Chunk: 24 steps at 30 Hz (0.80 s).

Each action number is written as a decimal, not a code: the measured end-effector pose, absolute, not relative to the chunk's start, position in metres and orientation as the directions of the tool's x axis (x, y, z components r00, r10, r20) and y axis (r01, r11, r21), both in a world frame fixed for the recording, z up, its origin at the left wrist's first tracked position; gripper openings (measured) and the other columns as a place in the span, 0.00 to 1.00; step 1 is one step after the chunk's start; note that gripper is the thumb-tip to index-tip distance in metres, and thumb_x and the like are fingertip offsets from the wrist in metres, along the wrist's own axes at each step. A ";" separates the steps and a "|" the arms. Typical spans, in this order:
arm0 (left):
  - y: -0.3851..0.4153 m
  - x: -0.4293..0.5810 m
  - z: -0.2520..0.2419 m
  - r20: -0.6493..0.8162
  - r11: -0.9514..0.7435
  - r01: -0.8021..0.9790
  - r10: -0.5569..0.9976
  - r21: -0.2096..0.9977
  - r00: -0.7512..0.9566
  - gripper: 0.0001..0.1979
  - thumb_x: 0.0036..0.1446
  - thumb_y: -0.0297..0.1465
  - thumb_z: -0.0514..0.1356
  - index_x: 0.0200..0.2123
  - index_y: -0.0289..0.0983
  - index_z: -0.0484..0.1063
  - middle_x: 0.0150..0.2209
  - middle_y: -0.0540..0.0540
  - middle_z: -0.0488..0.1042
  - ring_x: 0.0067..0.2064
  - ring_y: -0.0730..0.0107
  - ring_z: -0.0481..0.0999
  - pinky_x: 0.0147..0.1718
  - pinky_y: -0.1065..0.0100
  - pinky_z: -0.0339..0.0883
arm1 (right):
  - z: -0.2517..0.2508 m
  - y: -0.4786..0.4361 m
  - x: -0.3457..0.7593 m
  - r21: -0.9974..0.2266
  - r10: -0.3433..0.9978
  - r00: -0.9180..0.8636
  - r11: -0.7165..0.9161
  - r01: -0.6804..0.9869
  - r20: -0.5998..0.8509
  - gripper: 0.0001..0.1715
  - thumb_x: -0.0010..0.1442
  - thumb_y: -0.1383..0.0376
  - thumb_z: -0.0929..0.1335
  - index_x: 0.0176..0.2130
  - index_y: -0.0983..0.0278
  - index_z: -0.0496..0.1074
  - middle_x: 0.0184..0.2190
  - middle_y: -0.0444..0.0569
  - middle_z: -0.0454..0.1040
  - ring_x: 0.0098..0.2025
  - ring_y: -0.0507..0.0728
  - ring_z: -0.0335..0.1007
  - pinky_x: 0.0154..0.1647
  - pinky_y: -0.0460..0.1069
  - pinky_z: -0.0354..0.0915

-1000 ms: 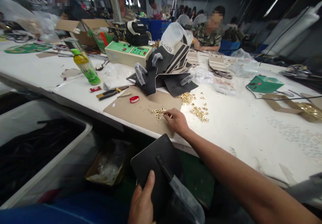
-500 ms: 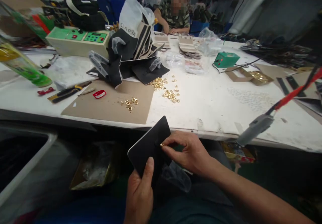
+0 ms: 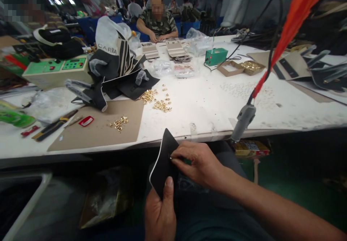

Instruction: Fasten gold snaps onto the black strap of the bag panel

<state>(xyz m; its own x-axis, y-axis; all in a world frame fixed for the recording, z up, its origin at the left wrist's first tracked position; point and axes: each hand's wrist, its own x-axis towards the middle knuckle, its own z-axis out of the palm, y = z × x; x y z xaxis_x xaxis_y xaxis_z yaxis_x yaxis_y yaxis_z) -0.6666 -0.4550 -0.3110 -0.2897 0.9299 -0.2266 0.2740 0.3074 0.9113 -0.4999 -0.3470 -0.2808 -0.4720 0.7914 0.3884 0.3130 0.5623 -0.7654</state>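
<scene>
My left hand (image 3: 161, 212) grips the lower edge of a black leather-like panel (image 3: 164, 161) with a pale edge, thumb on its face. The panel is tilted up in front of the table edge. My right hand (image 3: 199, 163) pinches a tiny gold metal fitting (image 3: 171, 158) against the panel's face; most of the fitting is hidden by the fingertips. Beyond, on the table, lie piles of gold fittings (image 3: 162, 106) and a few gold rings (image 3: 121, 123) on a brown board (image 3: 130, 140).
A stack of black panels (image 3: 130, 84) stands at the back left by a green-topped machine (image 3: 58, 69). Pliers (image 3: 54, 127) lie left. A grey tool (image 3: 244, 121) hangs from a red-wrapped cord at right. A green box (image 3: 216, 56) stands behind. A co-worker (image 3: 157, 24) sits opposite.
The view has swung right, so the table things sit further left. The panel has turned more edge-on and bends, and the gold fitting is now right against its face.
</scene>
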 end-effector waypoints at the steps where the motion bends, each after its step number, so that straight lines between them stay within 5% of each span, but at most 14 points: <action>1: -0.454 -0.662 -0.308 -0.222 0.308 0.278 0.928 0.910 -0.299 0.38 0.70 0.59 0.54 0.64 0.35 0.75 0.67 0.37 0.71 0.71 0.46 0.66 0.72 0.54 0.56 | -0.283 -0.348 -0.497 -0.780 0.812 -0.429 0.544 0.309 0.396 0.06 0.70 0.66 0.71 0.43 0.63 0.80 0.38 0.44 0.78 0.40 0.50 0.74 0.41 0.46 0.66; 7: -0.458 -0.635 -0.298 -0.143 0.264 0.322 0.924 0.909 -0.354 0.35 0.69 0.58 0.57 0.59 0.34 0.77 0.65 0.37 0.73 0.72 0.46 0.65 0.74 0.52 0.52 | -0.293 -0.362 -0.485 -0.833 0.887 -0.211 0.459 0.308 0.411 0.07 0.69 0.61 0.73 0.38 0.61 0.80 0.34 0.41 0.79 0.36 0.49 0.75 0.39 0.46 0.66; 11: -0.465 -0.624 -0.302 -0.053 0.135 0.248 0.949 0.959 -0.312 0.43 0.59 0.65 0.61 0.64 0.39 0.76 0.65 0.36 0.73 0.73 0.39 0.63 0.72 0.50 0.59 | -0.285 -0.371 -0.475 -0.795 0.837 -0.213 0.546 0.263 0.504 0.07 0.68 0.67 0.71 0.46 0.62 0.80 0.39 0.43 0.80 0.41 0.51 0.77 0.45 0.48 0.69; 15: -0.464 -0.622 -0.303 0.044 -0.010 0.148 0.971 0.989 -0.233 0.47 0.61 0.67 0.55 0.70 0.39 0.70 0.70 0.37 0.66 0.76 0.39 0.55 0.74 0.51 0.56 | -0.273 -0.379 -0.454 -0.785 0.793 -0.385 0.576 0.226 0.471 0.36 0.54 0.72 0.75 0.62 0.64 0.74 0.56 0.50 0.77 0.56 0.57 0.75 0.61 0.52 0.70; 19: -0.459 -0.620 -0.302 0.037 -0.033 0.022 0.977 0.999 -0.208 0.44 0.63 0.65 0.57 0.71 0.42 0.69 0.73 0.40 0.62 0.75 0.41 0.59 0.71 0.54 0.62 | -0.271 -0.385 -0.444 -0.767 0.740 -0.484 0.612 0.195 0.467 0.57 0.50 0.56 0.83 0.70 0.60 0.62 0.64 0.54 0.70 0.63 0.61 0.70 0.66 0.57 0.67; 21: -0.458 -0.618 -0.303 -0.009 -0.006 -0.061 0.973 0.998 -0.233 0.39 0.66 0.62 0.56 0.70 0.44 0.70 0.75 0.42 0.60 0.74 0.46 0.61 0.68 0.59 0.66 | -0.274 -0.387 -0.447 -0.758 0.737 -0.435 0.630 0.167 0.517 0.56 0.51 0.52 0.83 0.69 0.59 0.61 0.61 0.54 0.72 0.61 0.61 0.71 0.64 0.57 0.68; 24: -0.458 -0.616 -0.301 0.010 -0.024 -0.041 0.949 0.999 -0.315 0.29 0.71 0.55 0.57 0.64 0.45 0.76 0.72 0.47 0.65 0.73 0.56 0.64 0.65 0.66 0.67 | -0.278 -0.386 -0.456 -0.754 0.759 -0.356 0.629 0.190 0.545 0.37 0.61 0.61 0.78 0.63 0.58 0.66 0.55 0.49 0.76 0.55 0.57 0.74 0.59 0.54 0.68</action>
<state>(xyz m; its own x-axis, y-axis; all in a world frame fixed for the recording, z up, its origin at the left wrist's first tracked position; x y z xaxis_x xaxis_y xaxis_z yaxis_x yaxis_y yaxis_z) -0.6158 -0.4579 -0.3010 -0.3155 0.9489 0.0096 -0.0407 -0.0236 0.9989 -0.4563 -0.3858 -0.2780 -0.3562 0.7594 0.5445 0.1896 0.6293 -0.7536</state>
